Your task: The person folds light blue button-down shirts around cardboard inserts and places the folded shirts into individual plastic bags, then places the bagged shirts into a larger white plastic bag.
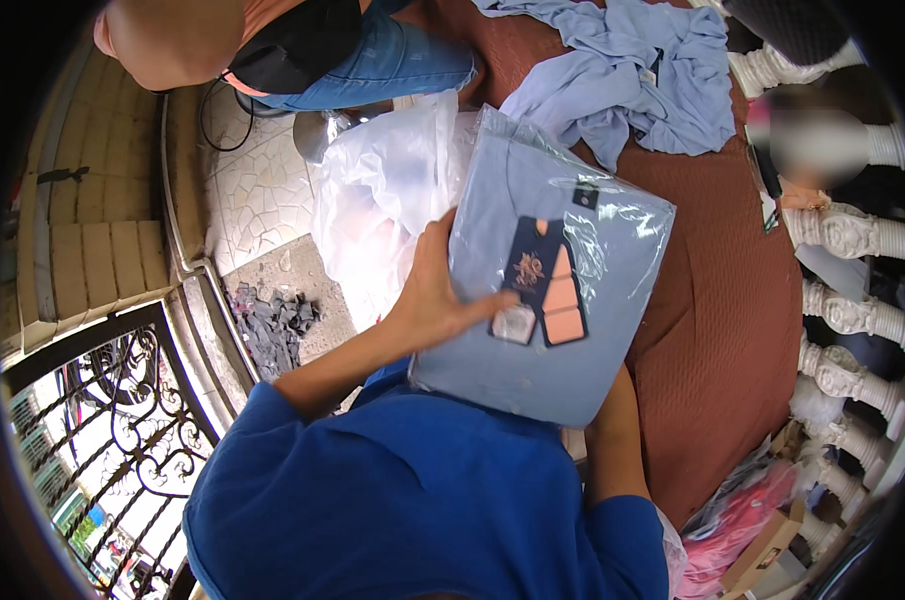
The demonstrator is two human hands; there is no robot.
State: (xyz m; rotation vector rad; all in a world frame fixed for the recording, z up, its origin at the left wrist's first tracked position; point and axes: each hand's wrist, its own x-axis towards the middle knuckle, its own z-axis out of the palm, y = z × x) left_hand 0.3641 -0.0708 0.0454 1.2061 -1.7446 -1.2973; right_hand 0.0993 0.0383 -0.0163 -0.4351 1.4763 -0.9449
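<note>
A folded blue-grey garment in a clear plastic bag (613,260) is held tilted in front of my chest. On its front lie dark hang tags (533,275) with peach-coloured panels, and a small dark label (586,196) shows near the top. My left hand (438,295) grips the bag's left side, its thumb reaching over the front beside the tags. My right forearm (615,440) runs up behind the package's lower right edge; the hand itself is hidden there. Just left of the package sits a cloudy white plastic bag (383,190).
A brown cloth-covered surface (718,330) spreads to the right, with a crumpled light blue garment (638,80) at its far end. Another person (313,50) is at the far left. White balusters (853,230) line the right; dark scraps (273,325) lie on the floor.
</note>
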